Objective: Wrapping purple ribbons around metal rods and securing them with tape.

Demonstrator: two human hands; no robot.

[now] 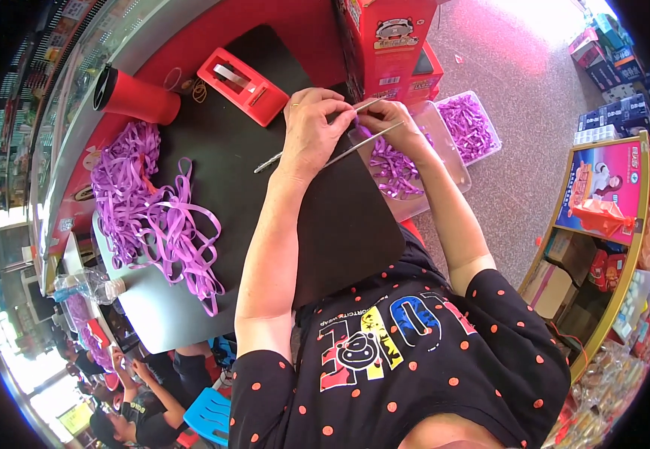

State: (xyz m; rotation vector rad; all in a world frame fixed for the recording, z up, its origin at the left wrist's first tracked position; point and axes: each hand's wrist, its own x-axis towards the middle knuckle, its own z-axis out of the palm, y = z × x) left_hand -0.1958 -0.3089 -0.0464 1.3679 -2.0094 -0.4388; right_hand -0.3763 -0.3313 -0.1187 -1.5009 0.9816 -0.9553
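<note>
Above the black table my two hands meet, fingertips almost touching. My left hand [311,129] is closed in a pinch at the end of a short purple ribbon [361,132]. My right hand [394,126] is closed too, its fingers around a thin metal rod [356,145] that slants down to the left. A second thin metal length [266,164] shows past my left wrist; whether it joins the rod is hidden. Under my right hand, a clear plastic box [456,168] holds purple ribbon pieces [396,170]. A pile of long purple ribbon [126,194] lies left of my left arm.
A red dispenser [244,86] and a red tumbler [136,97] stand at the far side, with rubber bands [199,91] between them. Another tub [495,142] of purple pieces sits right, beside red boxes [389,45]. Other people sit lower left near a blue stool [209,417].
</note>
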